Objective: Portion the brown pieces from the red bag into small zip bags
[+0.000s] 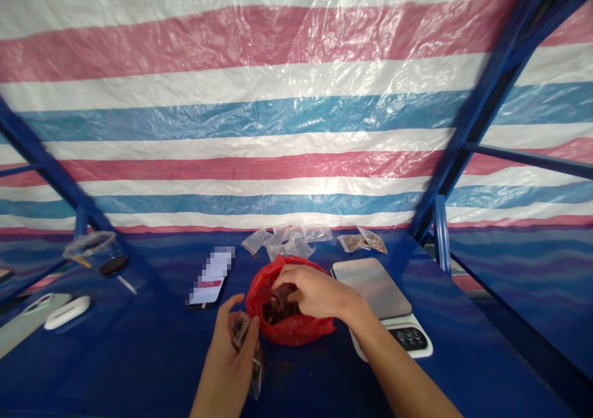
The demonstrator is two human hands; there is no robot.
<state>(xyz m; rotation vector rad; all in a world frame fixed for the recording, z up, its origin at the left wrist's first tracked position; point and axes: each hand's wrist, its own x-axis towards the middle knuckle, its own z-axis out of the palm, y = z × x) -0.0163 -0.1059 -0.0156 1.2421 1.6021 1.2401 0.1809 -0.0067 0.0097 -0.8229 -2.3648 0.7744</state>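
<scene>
My left hand is closed around a small clear plastic bag, holding its mouth up beside the red bag; some brown stuff shows inside it. My right hand reaches into an opened red plastic bag with its rim folded outward. Dark brown dried pieces lie in that bag, and my right fingers are bent around some of them. The fingertips are partly hidden among the pieces.
A kitchen scale stands right of the red bag, under my right forearm. Behind lie clear bags and filled small bags. Leftward are a phone, a plastic cup, a white case and another phone.
</scene>
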